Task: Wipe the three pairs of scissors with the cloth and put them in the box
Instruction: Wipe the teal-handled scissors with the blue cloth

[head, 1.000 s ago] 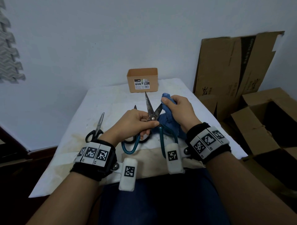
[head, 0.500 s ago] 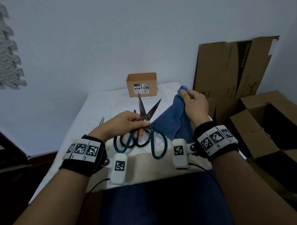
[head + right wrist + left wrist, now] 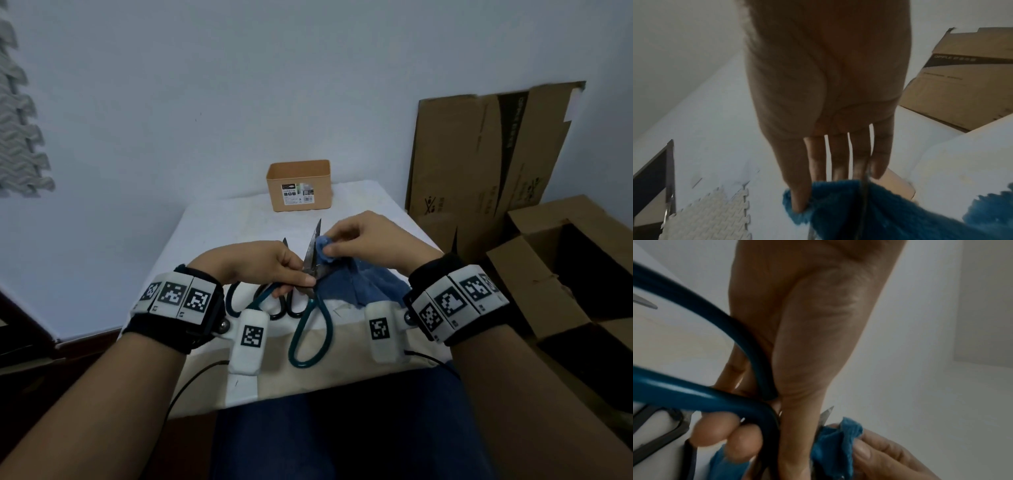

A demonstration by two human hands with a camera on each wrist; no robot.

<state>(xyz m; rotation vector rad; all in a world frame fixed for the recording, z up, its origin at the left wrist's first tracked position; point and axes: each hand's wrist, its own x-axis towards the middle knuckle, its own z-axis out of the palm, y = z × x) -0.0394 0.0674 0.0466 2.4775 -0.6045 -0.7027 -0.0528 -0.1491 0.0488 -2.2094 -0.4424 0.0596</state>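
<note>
Scissors (image 3: 310, 274) point away, pinched at the pivot in our left hand (image 3: 255, 263); right hand (image 3: 363, 240) pinches cloth (image 3: 346, 281) against the blade's right side.

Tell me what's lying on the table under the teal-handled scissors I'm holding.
Black-handled scissors lie on the white table beneath the teal scissors; their blades are mostly hidden behind the left hand.

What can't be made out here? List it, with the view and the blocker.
- Inside of the box: head view, its front wall hides it.
- Black scissors: head view, left hand covers most of the blades.
- Teal scissors, second blade: head view, cloth held by right hand covers it.
</note>
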